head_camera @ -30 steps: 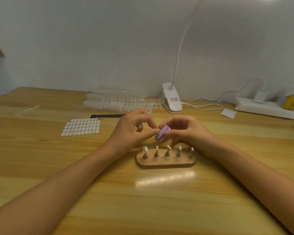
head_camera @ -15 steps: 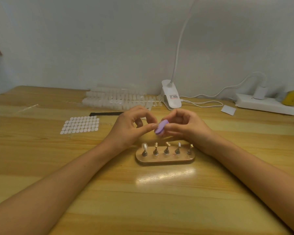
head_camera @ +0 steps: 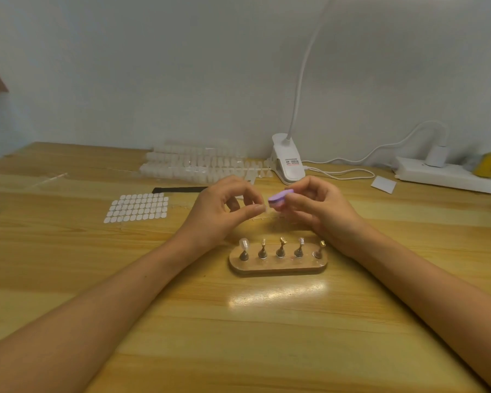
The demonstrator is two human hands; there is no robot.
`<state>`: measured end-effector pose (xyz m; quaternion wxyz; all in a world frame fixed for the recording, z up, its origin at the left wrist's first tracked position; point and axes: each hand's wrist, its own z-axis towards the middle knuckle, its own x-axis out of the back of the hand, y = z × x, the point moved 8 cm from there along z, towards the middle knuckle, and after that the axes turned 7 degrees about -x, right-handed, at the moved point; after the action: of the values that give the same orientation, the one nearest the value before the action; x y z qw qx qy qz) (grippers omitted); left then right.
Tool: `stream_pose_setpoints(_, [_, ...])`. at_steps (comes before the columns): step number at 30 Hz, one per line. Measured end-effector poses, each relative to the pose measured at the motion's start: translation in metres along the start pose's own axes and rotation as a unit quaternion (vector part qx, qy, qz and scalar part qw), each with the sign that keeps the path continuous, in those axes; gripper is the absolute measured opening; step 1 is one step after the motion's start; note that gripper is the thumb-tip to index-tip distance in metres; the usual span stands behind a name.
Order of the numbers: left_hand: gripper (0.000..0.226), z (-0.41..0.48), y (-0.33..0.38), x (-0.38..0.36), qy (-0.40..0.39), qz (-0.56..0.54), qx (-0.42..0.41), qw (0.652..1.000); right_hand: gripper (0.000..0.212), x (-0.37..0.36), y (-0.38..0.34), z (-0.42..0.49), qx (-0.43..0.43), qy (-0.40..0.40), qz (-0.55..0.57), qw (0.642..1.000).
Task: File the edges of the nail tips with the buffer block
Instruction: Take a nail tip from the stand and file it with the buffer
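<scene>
1. Purple foam marks the buffer block [head_camera: 277, 198] in the head view. The right hand [head_camera: 321, 208] holds it above the table, with thumb and curled fingers pinching its right end. Its left end sticks out free toward the other hand.
2. The left hand [head_camera: 224, 212] faces it, thumb and forefinger closed tip to tip on a small pale nail tip [head_camera: 263, 207]. The piece is clear and tiny, so its outline is hard to make out. The other fingers curl loosely behind.
3. The nail tip sits just beside the block's lower left edge; whether the two touch I cannot tell.
4. Both hands hover over the wooden table [head_camera: 267, 336], just behind a wooden stand [head_camera: 278, 268] with five metal pegs in a row. The leftmost peg carries a clear mounted tip [head_camera: 243, 245].
5. Left of the hands lies a sticker sheet [head_camera: 136, 208] of small white ovals, with a black strip [head_camera: 179, 190] just behind it.
6. Near the wall lie strips of clear tips [head_camera: 196, 165], a white clip lamp [head_camera: 288, 163] with its cord, a white card [head_camera: 383, 184], a white power strip [head_camera: 448, 177] and a blurred yellow object [head_camera: 488, 164].
</scene>
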<state>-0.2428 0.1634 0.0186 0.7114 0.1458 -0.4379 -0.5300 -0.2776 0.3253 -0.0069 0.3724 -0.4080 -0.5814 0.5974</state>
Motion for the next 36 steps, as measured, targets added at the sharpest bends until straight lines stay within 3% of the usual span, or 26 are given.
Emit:
stream_pose_setpoints(4, [0.007,0.0,0.0,0.0,0.0,0.007,-0.003,1.0,0.024,-0.01,0.002,-0.001,-0.001,-0.035,-0.09,0.995])
stream_pose_setpoints(8, [0.006,0.0,-0.001,0.001,0.002,0.005,0.001,1.0,0.026,-0.002,-0.001,0.0,0.009,0.006,-0.046,0.999])
stream_pose_setpoints(11, [0.008,0.0,0.0,-0.001,-0.008,0.011,-0.006,1.0,0.027,-0.015,0.002,-0.002,0.007,-0.05,-0.122,0.991])
stream_pose_setpoints(14, [0.004,0.0,0.001,0.0,-0.002,0.013,-0.007,1.0,0.03,-0.002,-0.001,-0.001,0.012,0.008,-0.073,0.997])
stream_pose_setpoints(18, [0.005,-0.001,0.001,-0.001,-0.007,0.015,-0.01,1.0,0.02,-0.011,0.002,-0.001,0.008,-0.042,-0.099,0.994])
stream_pose_setpoints(21, [0.002,-0.001,0.0,0.0,-0.003,0.014,-0.002,1.0,0.02,0.0,0.0,0.001,0.008,0.015,-0.042,0.999])
stream_pose_setpoints(25, [0.005,-0.001,0.0,-0.002,-0.012,0.016,-0.005,1.0,0.023,-0.012,0.003,-0.001,0.0,-0.046,-0.104,0.994])
stream_pose_setpoints(28, [0.002,0.0,-0.001,0.0,-0.002,0.013,0.002,1.0,0.027,0.0,0.0,-0.001,0.009,0.015,-0.06,0.998])
stream_pose_setpoints(32, [0.003,0.0,0.0,-0.003,-0.014,0.017,-0.007,1.0,0.022,-0.012,0.003,-0.001,0.001,-0.041,-0.104,0.994])
stream_pose_setpoints(36, [0.002,0.0,-0.001,-0.002,-0.009,0.015,-0.006,1.0,0.024,-0.002,0.0,0.0,0.004,-0.003,-0.037,0.999])
